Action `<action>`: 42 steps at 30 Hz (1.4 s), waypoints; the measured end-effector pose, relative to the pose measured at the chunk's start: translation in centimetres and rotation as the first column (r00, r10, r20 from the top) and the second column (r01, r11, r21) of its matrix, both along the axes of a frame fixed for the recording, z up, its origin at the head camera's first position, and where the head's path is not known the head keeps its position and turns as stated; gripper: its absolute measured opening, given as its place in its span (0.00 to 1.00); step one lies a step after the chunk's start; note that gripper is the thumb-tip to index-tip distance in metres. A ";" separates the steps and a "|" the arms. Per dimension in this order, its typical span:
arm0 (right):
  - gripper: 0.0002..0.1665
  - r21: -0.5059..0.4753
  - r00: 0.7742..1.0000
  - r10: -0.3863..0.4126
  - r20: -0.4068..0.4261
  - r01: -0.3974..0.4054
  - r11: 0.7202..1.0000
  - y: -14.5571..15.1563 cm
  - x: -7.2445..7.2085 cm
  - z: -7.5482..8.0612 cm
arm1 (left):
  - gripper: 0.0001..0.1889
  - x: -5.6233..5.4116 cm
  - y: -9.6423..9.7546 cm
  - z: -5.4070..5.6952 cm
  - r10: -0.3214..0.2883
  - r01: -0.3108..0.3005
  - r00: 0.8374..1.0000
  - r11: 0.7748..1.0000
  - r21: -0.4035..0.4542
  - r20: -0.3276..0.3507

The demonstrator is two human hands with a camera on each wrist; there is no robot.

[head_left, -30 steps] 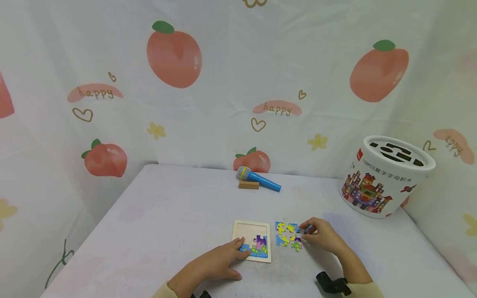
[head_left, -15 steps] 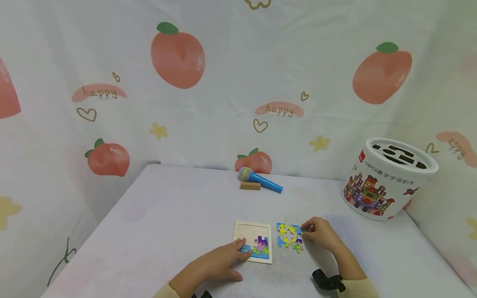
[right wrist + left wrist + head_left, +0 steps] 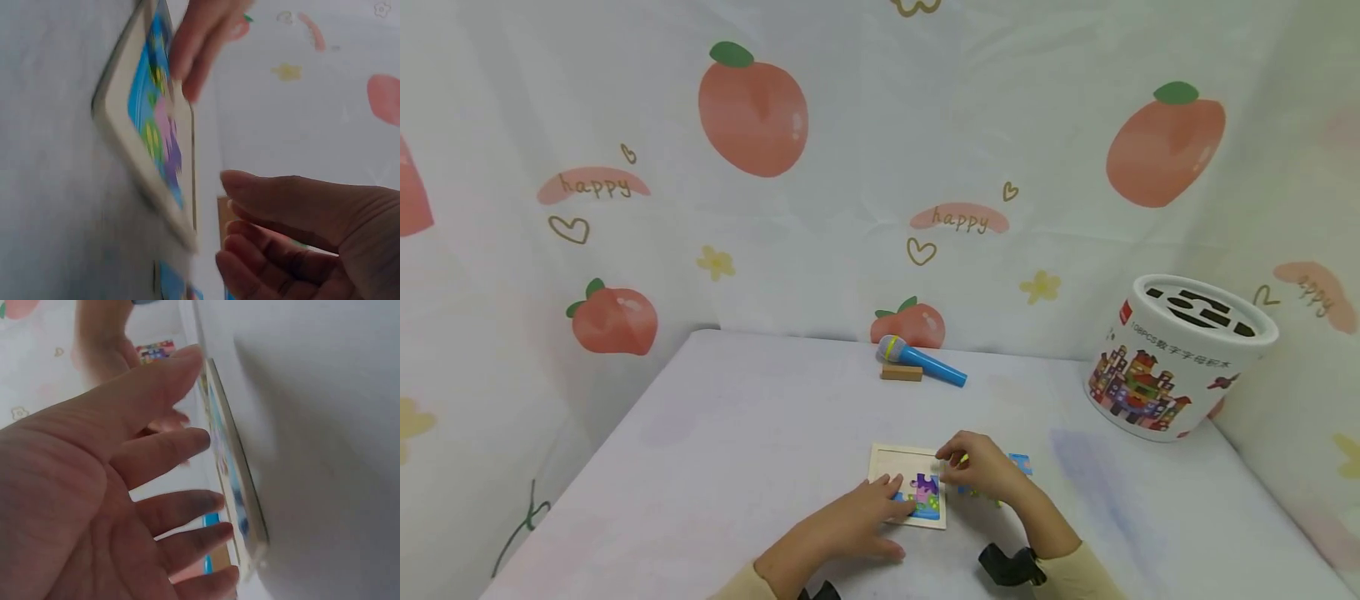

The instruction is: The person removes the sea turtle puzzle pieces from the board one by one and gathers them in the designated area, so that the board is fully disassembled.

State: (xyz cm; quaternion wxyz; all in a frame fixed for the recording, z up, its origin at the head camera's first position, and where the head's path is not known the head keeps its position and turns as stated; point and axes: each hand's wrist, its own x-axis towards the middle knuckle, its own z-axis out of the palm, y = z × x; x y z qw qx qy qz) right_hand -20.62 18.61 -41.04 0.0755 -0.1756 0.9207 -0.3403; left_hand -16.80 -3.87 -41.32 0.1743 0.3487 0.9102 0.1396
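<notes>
A square wooden puzzle tray (image 3: 907, 447) lies on the table, partly filled with pink, purple, green and blue pieces along its lower right. My left hand (image 3: 861, 518) rests with spread fingers on the tray's lower left part. In the left wrist view, its fingertips reach the tray's edge. My right hand (image 3: 981, 471) is over the tray's right edge, thumb and fingertips bent toward each other. No piece shows between them in the right wrist view. Loose puzzle pieces lie under it, mostly hidden; one blue puzzle piece (image 3: 1020, 463) shows to its right.
A blue toy microphone (image 3: 932, 365) lies behind the tray, next to a small brown block (image 3: 901, 373). A large white bucket (image 3: 1172, 358) with a slotted lid stands at the back right. A printed cloth (image 3: 835, 250) hangs behind the table (image 3: 737, 433).
My right hand has moved left from the loose pieces to the tray's right edge. One blue puzzle piece now lies farther right. The left hand has slid slightly right on the tray.
</notes>
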 end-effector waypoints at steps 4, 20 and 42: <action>0.12 0.004 0.997 0.063 0.046 -0.063 0.998 -1.6 -0.4 -0.3 | 0.31 0.0 0.9 0.2 0.012 -0.012 1.000 1.000 -0.019 0.007; 0.09 0.003 0.992 0.053 0.114 -0.054 0.999 -2.5 -0.4 -0.8 | 0.28 0.4 1.6 -0.3 0.009 -0.012 0.999 0.997 -0.073 -0.042; 0.06 -0.221 0.968 0.133 0.213 -0.085 0.972 -0.1 -0.9 -2.0 | 0.28 0.7 1.4 -0.2 0.023 -0.024 1.000 0.998 -0.064 -0.020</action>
